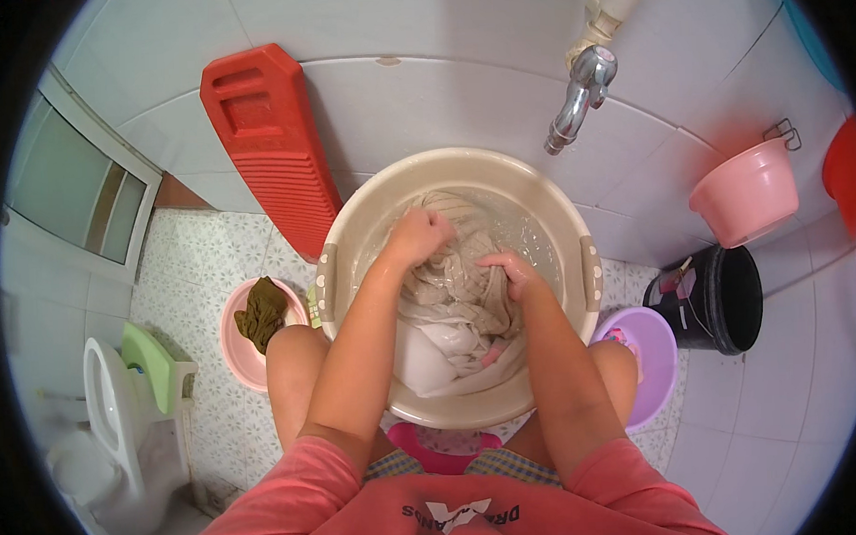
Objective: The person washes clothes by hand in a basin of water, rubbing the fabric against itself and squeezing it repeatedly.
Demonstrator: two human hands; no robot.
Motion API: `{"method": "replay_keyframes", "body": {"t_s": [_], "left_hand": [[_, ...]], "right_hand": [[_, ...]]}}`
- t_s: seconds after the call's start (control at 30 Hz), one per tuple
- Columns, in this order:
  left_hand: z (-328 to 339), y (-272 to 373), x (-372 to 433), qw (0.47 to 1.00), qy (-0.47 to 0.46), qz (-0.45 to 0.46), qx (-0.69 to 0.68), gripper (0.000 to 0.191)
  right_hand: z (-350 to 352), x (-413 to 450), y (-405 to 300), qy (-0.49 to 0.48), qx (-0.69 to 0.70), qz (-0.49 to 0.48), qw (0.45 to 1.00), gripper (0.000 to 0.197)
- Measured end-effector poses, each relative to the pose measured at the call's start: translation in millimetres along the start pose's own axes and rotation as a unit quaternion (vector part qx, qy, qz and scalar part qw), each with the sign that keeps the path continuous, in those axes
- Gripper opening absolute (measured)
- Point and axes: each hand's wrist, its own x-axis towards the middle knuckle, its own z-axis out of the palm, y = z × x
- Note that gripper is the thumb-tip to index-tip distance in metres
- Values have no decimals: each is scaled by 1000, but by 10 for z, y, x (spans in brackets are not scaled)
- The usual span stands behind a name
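A large beige plastic basin (468, 411) holds water and wet laundry in front of me. Bunched in its middle is a beige cloth garment (463, 266), partly under water. My left hand (421, 234) is closed on the upper left of this garment, fingers curled. At the garment's right side, my right hand (511, 268) grips a fold between thumb and fingers. Nearer my body lies a wet white cloth (431, 356) with a small pink patch on it.
A red plastic washboard (275, 145) leans on the tiled wall left of the basin. Above right is a metal tap (581, 96). A pink basin (237, 366) with a dark olive cloth (263, 312), a purple basin (659, 394) and a black bucket (705, 300) stand on the floor. A pink tub (747, 193) hangs right.
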Motion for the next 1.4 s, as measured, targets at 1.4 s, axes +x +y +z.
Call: {"method": "replay_keyframes", "body": {"t_s": [1.4], "left_hand": [[336, -521, -123, 658, -109, -148, -730, 44]], "right_hand": [[238, -417, -42, -110, -81, -22, 990, 40]]}}
